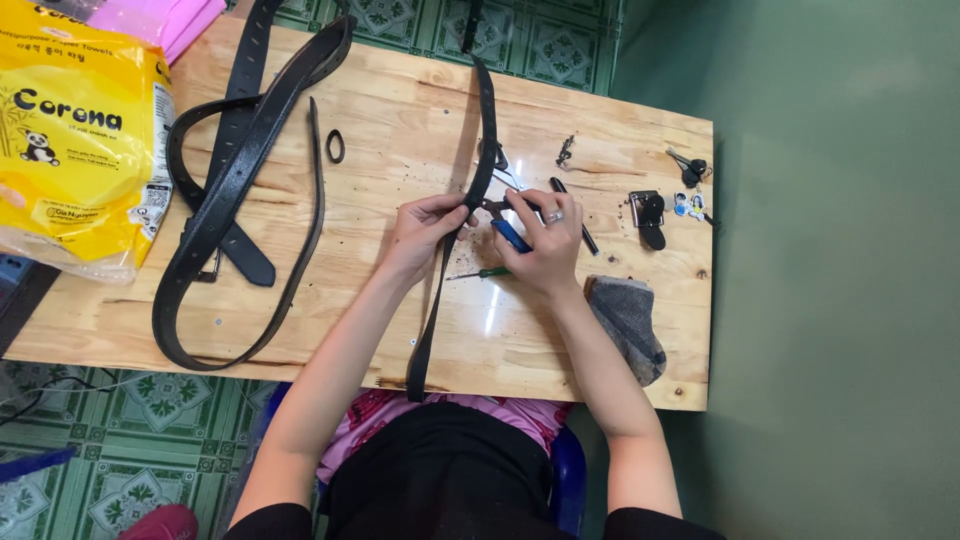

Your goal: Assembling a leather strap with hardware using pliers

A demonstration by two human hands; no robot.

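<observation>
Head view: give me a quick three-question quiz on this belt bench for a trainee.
1. True or false: the left hand pinches the narrow black belt strap.
2. Which tool does the right hand grip? A) blue-handled pliers B) hammer C) scissors
3. What lies on the wooden table just below the right hand: the green-handled screwdriver or the belt buckle?

Key: 1 true; 2 A; 3 the green-handled screwdriver.
</observation>
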